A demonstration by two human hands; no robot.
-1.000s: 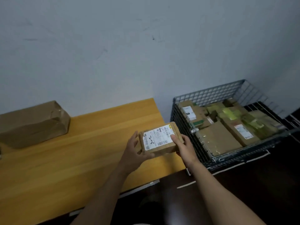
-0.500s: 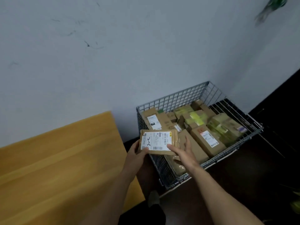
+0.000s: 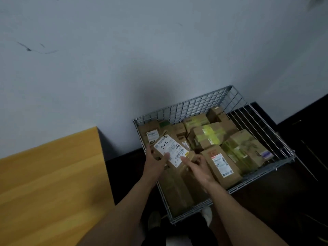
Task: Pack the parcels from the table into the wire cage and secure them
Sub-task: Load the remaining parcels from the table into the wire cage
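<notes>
The small parcel (image 3: 169, 150) with the white label is held over the near left part of the wire cage (image 3: 182, 104). It is tilted, label up. The left hand (image 3: 155, 163) grips it from the left, thumb pressed on the label and fingers curled beneath. The right hand (image 3: 199, 168) meets its near right edge with an outstretched forefinger. Whether it pinches the edge or only steadies it cannot be told.

The step in hand looks like setting this parcel down among those already packed. The cage is close to full. A labelled box (image 3: 221, 166) lies just right of the hands, green-taped parcels (image 3: 208, 134) crowd the far right, and plain brown boxes lie beneath the hands.

To do it well:
- Choose a gap or a flat top first, probably at the near left.
- Level the parcel before lowering it.
- Let the left hand bear the weight while the right guides the edge into place.
- Set it flat and below the rim, so the load can be secured afterwards.
- Avoid releasing it on a slope, where it may slide or tip against the wire.

The counter (image 3: 53, 174) lies to the left, well apart from the hands.
</notes>
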